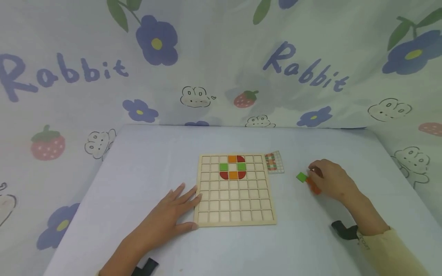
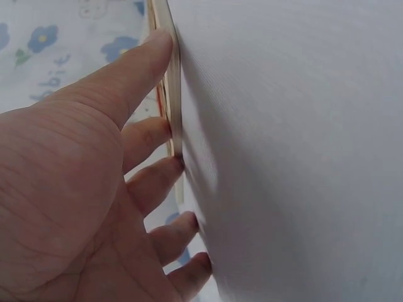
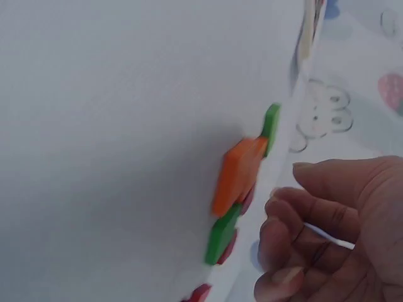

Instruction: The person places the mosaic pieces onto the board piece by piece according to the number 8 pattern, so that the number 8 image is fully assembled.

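A white tabletop [image 1: 155,161] meets a flower-printed backdrop [image 1: 221,65]. On it lies a pale wooden grid board [image 1: 224,195], coloured tiles [image 1: 233,175] in its upper cells. The left hand [image 1: 165,218], fingers spread, touches its left edge, ungripping; the right hand [image 1: 329,180], half-curled, thumb apart, holds nothing visible beside green and orange loose pieces [image 1: 301,176].

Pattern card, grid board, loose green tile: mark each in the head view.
Pattern card [image 1: 274,163], head view: middle of its face.
Grid board [image 1: 234,194], head view: a bare cell near its middle.
Loose green tile [image 1: 301,177], head view: its top face.
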